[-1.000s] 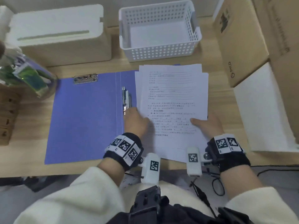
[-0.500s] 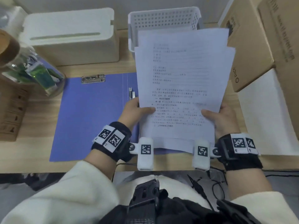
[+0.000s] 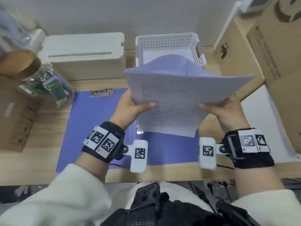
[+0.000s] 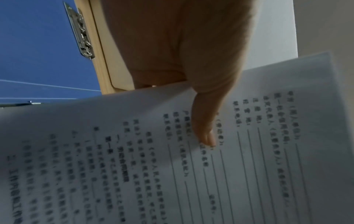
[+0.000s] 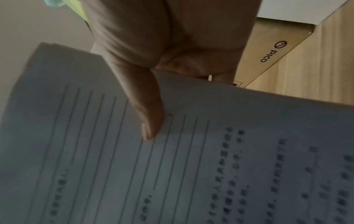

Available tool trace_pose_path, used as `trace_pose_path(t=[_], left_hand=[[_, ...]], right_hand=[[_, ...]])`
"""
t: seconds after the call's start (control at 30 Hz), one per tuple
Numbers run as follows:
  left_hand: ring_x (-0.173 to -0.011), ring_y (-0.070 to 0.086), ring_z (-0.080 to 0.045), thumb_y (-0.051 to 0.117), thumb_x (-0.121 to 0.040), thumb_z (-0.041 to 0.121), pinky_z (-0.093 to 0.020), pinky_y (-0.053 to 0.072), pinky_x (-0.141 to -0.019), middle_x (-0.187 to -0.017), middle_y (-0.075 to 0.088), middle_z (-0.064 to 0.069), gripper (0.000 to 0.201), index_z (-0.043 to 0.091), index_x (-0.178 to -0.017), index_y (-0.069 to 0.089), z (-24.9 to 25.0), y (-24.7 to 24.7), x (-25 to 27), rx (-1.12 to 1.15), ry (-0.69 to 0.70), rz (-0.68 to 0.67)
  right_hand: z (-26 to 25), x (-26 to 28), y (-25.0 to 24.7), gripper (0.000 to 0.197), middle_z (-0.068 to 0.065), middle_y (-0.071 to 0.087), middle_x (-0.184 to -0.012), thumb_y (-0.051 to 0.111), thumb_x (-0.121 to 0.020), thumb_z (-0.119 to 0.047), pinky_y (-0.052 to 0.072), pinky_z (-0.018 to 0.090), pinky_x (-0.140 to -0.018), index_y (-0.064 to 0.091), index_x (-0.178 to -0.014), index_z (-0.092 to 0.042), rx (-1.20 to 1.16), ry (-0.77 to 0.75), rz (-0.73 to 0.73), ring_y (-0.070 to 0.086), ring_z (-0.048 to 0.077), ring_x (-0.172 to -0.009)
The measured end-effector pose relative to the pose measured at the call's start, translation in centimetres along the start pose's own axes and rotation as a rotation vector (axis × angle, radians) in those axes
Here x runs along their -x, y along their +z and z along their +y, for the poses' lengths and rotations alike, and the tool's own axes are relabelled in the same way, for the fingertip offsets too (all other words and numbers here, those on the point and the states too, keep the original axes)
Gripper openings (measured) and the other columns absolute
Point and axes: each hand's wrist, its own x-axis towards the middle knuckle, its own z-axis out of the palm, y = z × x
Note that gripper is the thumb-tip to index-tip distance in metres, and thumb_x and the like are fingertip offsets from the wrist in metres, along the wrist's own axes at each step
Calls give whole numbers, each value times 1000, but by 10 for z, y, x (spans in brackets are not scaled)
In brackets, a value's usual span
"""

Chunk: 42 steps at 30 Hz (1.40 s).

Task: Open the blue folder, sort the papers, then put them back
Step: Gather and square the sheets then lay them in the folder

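Above blue folder (image 3: 91,128), papers (image 3: 175,98) between both hands

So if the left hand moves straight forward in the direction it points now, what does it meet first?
Probably the white perforated basket. The left hand, gripping the papers, points away over the open blue folder toward it; depth is unclear.
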Motion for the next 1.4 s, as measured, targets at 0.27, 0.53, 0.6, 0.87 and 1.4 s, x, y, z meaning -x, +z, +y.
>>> trace_pose_path(t=[0.27, 0.53, 0.6, 0.87, 1.4], left_hand=[[-84, 67, 2, 79, -53, 8, -17, 53, -73, -82, 73, 20, 47, 25, -93, 61, 9, -2, 4, 26, 78, -75], [-85, 67, 2, 76, -57, 7, -15, 52, -73, -84, 73, 19, 45, 32, -91, 64, 7, -1, 4, -10, 60, -127], [-90, 65, 1, 80, -50, 15, -15, 51, -74, -96, 71, 13, 59, 20, -105, 60, 8, 0, 5, -23, 58, -166], [-100, 61, 3, 78, -54, 16, -15, 51, -75, -113, 60, 6, 79, 11, -124, 44, 11, 5, 4, 1, 74, -200], [-80, 58, 1, 80, -55, 17, -16, 47, -73, -80, 64, 22, 27, 36, -69, 67, 3, 4, 9, -46, 218, -77]], right_hand=[[-8, 4, -15, 50, -13, 75, -85, 85, -45, -3, 53, 21, -78, 66, -88, -19, -23, -75, -47, 68, 5, -87], [-10, 16, -7, 64, -13, 75, -88, 92, -39, -23, 54, 27, -81, 64, -96, -15, 52, -34, -22, 65, 12, -92], [-14, 18, -5, 65, -13, 74, -91, 92, -39, -29, 50, 35, -84, 65, -97, -19, 93, -44, -28, 63, 14, -96], [-18, 21, -2, 83, -18, 68, -105, 83, -45, -20, 51, 29, -86, 51, -122, -29, 104, -107, -53, 61, 9, -107], [-5, 28, -6, 30, -20, 71, -96, 76, -61, -6, 48, 18, -79, 71, -78, -31, 63, -212, -8, 63, 4, -96]])
